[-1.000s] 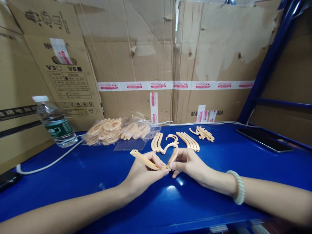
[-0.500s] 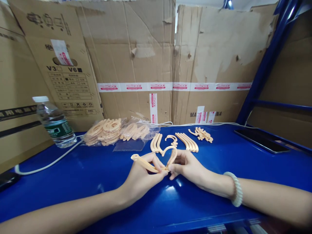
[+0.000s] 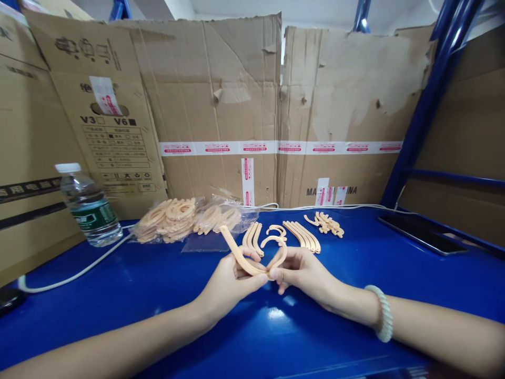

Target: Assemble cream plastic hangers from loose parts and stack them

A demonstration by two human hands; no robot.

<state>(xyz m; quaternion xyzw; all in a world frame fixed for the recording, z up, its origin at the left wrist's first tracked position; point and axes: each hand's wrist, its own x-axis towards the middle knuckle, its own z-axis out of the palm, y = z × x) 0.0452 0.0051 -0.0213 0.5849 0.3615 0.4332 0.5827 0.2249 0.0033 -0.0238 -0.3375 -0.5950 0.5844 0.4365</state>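
Observation:
My left hand [image 3: 231, 281] pinches a long curved peach plastic strip [image 3: 236, 251] that points up and to the left. My right hand [image 3: 302, 271] pinches a peach hook-shaped piece [image 3: 277, 249]. The two pieces meet between my fingertips, just above the blue table [image 3: 158, 284]. Just behind my hands lie loose peach parts: curved strips [image 3: 252, 234], small hooks [image 3: 278, 230], a row of long strips [image 3: 303, 235] and a little pile [image 3: 325, 223]. A white bead bracelet [image 3: 384, 314] is on my right wrist.
Clear bags of peach parts [image 3: 185, 217] lie at the back left. A water bottle [image 3: 89, 206] stands at the left beside a white cable [image 3: 74, 273]. A dark phone [image 3: 422, 234] lies at the right. Cardboard boxes [image 3: 221, 105] wall the back, with a blue rack post [image 3: 428, 100] at right.
The long strip in my left hand has swung from nearly level to pointing steeply up and left. Both hands stay together in the same place; the view has tilted slightly upward.

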